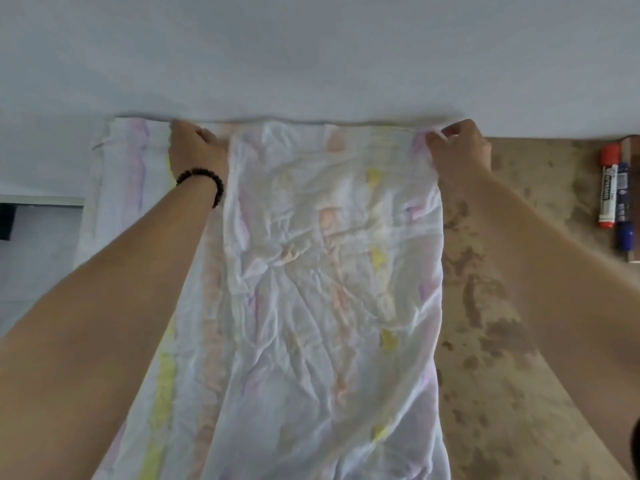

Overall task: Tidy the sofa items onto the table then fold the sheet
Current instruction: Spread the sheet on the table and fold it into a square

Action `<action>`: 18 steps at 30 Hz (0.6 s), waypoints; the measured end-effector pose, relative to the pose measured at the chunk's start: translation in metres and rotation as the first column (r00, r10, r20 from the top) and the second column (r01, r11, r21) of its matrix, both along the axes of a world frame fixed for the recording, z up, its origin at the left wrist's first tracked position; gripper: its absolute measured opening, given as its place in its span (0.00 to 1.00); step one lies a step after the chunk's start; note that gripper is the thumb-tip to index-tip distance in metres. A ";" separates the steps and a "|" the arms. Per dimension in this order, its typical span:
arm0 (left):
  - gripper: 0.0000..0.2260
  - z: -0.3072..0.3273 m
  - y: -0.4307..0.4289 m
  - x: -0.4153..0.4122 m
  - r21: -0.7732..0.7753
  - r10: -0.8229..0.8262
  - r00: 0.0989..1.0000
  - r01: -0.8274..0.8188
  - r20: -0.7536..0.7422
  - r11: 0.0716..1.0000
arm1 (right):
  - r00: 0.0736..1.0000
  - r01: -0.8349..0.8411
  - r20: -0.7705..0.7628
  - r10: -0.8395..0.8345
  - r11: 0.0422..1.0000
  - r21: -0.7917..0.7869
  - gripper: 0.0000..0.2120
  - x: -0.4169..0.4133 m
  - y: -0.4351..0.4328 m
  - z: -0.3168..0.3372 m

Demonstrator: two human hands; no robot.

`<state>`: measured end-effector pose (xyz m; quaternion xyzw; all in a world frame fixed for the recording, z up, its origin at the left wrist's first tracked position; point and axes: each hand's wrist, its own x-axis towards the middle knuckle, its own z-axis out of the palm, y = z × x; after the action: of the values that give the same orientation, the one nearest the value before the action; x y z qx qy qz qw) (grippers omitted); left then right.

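A thin white sheet [311, 271] with faded pink, yellow and purple stripes lies stretched lengthwise over the brown speckled table [502, 306], doubled over itself. My left hand [195, 150], with a black bead bracelet on the wrist, pinches the sheet's far edge near the wall. At the far right corner of that same edge my right hand [460, 150] pinches the cloth. Both arms reach straight forward. The sheet's left part hangs over the table's left side.
A white wall [311, 57] rises right behind the table's far edge. A red-capped marker [609, 188] and a blue marker [625, 209] lie at the table's far right. A grey ledge with a dark object [7, 220] shows at the left.
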<state>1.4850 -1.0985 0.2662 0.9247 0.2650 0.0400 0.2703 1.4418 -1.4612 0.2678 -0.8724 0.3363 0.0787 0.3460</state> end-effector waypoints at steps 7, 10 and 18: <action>0.12 -0.018 -0.026 -0.048 0.328 -0.688 0.715 0.624 0.129 0.710 | 0.977 0.210 -0.078 -0.196 0.876 0.434 0.12 0.005 0.003 0.008; 0.19 -0.035 -0.033 -0.050 0.270 -0.780 0.588 0.803 -0.213 0.531 | 0.970 0.245 -0.135 -0.204 0.818 0.520 0.16 0.011 0.001 0.014; 0.26 -0.018 -0.050 -0.014 0.338 -0.689 0.681 0.727 -0.248 0.597 | 0.937 -0.080 -0.290 0.196 0.926 0.370 0.09 0.005 0.008 0.029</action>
<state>1.4714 -1.1483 0.2485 0.9889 -0.1265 -0.0582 0.0512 1.4472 -1.4533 0.2965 -0.7933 0.3056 0.3034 0.4304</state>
